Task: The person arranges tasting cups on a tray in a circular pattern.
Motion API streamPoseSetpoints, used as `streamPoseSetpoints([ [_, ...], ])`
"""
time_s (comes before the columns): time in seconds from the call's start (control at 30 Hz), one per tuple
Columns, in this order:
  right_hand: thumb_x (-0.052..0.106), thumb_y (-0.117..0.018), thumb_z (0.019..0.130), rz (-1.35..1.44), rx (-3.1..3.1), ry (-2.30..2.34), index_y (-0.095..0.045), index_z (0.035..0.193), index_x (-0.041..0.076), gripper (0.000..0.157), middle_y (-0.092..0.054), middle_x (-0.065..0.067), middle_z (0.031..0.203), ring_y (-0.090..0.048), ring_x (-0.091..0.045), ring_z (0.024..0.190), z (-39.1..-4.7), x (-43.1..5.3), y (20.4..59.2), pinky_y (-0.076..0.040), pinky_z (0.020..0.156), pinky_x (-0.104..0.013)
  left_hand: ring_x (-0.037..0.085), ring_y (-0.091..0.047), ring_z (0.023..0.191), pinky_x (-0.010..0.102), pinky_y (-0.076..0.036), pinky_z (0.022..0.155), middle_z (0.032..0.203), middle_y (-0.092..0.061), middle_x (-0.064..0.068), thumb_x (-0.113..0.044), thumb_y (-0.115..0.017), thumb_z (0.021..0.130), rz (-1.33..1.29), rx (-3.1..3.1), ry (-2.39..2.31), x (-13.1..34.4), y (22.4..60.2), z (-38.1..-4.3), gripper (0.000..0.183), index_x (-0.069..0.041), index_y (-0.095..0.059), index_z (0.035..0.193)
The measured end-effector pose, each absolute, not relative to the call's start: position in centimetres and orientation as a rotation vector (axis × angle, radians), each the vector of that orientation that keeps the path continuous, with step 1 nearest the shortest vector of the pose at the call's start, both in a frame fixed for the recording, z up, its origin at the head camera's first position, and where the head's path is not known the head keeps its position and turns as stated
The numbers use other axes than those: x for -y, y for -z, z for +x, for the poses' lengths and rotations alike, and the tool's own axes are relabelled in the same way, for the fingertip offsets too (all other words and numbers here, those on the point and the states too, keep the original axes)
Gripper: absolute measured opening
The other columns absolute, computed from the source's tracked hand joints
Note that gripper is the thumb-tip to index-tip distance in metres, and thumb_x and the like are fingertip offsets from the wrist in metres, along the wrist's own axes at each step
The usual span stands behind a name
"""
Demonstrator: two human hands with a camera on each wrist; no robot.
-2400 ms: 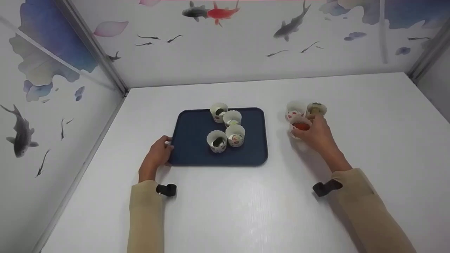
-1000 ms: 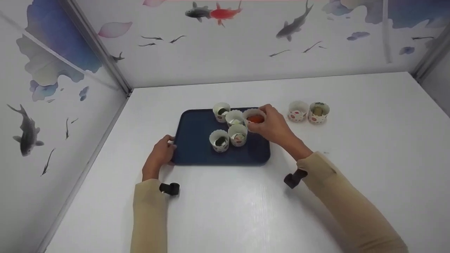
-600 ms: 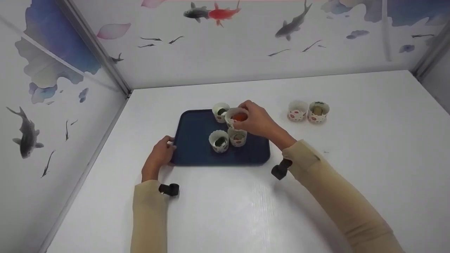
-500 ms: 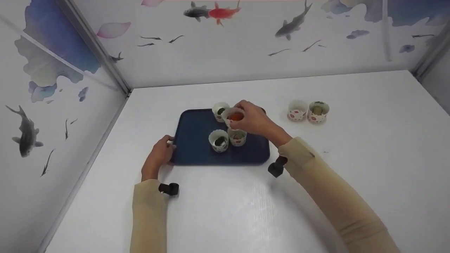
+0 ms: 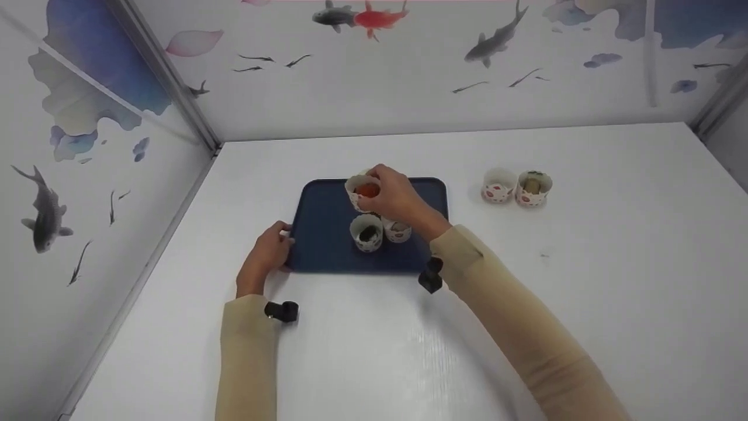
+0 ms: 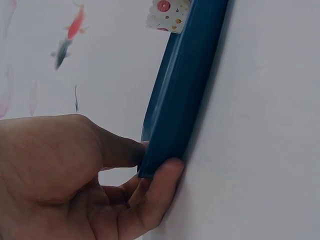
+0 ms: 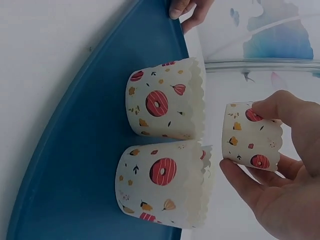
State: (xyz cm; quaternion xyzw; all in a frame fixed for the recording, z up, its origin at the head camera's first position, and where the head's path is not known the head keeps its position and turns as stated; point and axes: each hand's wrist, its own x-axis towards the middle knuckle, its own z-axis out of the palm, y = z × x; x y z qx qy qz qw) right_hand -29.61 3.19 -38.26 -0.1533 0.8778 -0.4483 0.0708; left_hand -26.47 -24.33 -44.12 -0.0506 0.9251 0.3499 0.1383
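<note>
We carry a paper cup with an orange filling (image 5: 364, 191) over the far edge of the blue tray (image 5: 327, 234), our right hand (image 5: 394, 199) pinching its scalloped wall between thumb and fingers. In the right wrist view the cup (image 7: 252, 136) hangs clear of the tray floor, just beside 2 doughnut-print cups (image 7: 165, 105) that stand upright and touching near the tray's middle. Our left hand (image 5: 267, 252) grips the tray's near-left corner, thumb on top of the rim and fingers curled under it (image 6: 160, 185), steadying it on the white surface (image 5: 374, 351).

To set this cup down well, we judge that it should stay level so the filling does not tip, and come down straight onto bare tray floor beside the standing cups rather than on a rim. The paper wall looks soft, so a light pinch low on the side should keep it from buckling. The hand hides what stands behind the held cup along the far edge, so we cannot tell how much room is free there; easing down slowly would guard against knocking a neighbour. 2 more cups (image 5: 516, 187) wait on the surface, well apart to the right of the tray.
</note>
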Motion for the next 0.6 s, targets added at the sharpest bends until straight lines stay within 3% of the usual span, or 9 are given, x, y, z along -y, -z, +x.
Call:
streamPoseSetpoints([
  [0.37,0.024,-0.071,0.093,-0.517,-2.691,1.270,-0.050,0.133,0.005,0.049,-0.057,-0.012,0.131,-0.057,-0.025,0.117,-29.6,0.4,38.2,-0.054,0.104,-0.035,0.038,-0.062,0.116,0.036,-0.062,0.076,0.137,-0.053,0.029,-0.012,-0.037,0.108,-0.149,-2.672,-1.017,24.3,44.2,-26.4,0.042,-0.001,-0.037,0.148],
  [0.6,0.025,-0.071,0.093,-0.512,-2.688,1.166,-0.048,0.135,0.004,0.052,-0.057,-0.012,0.131,-0.059,-0.024,0.116,-29.6,1.6,38.9,-0.054,0.105,-0.036,0.039,-0.058,0.126,0.049,-0.052,0.104,0.142,-0.052,0.028,-0.013,-0.038,0.108,-0.153,-2.693,-0.974,24.2,44.0,-26.4,0.042,-0.001,-0.038,0.149],
])
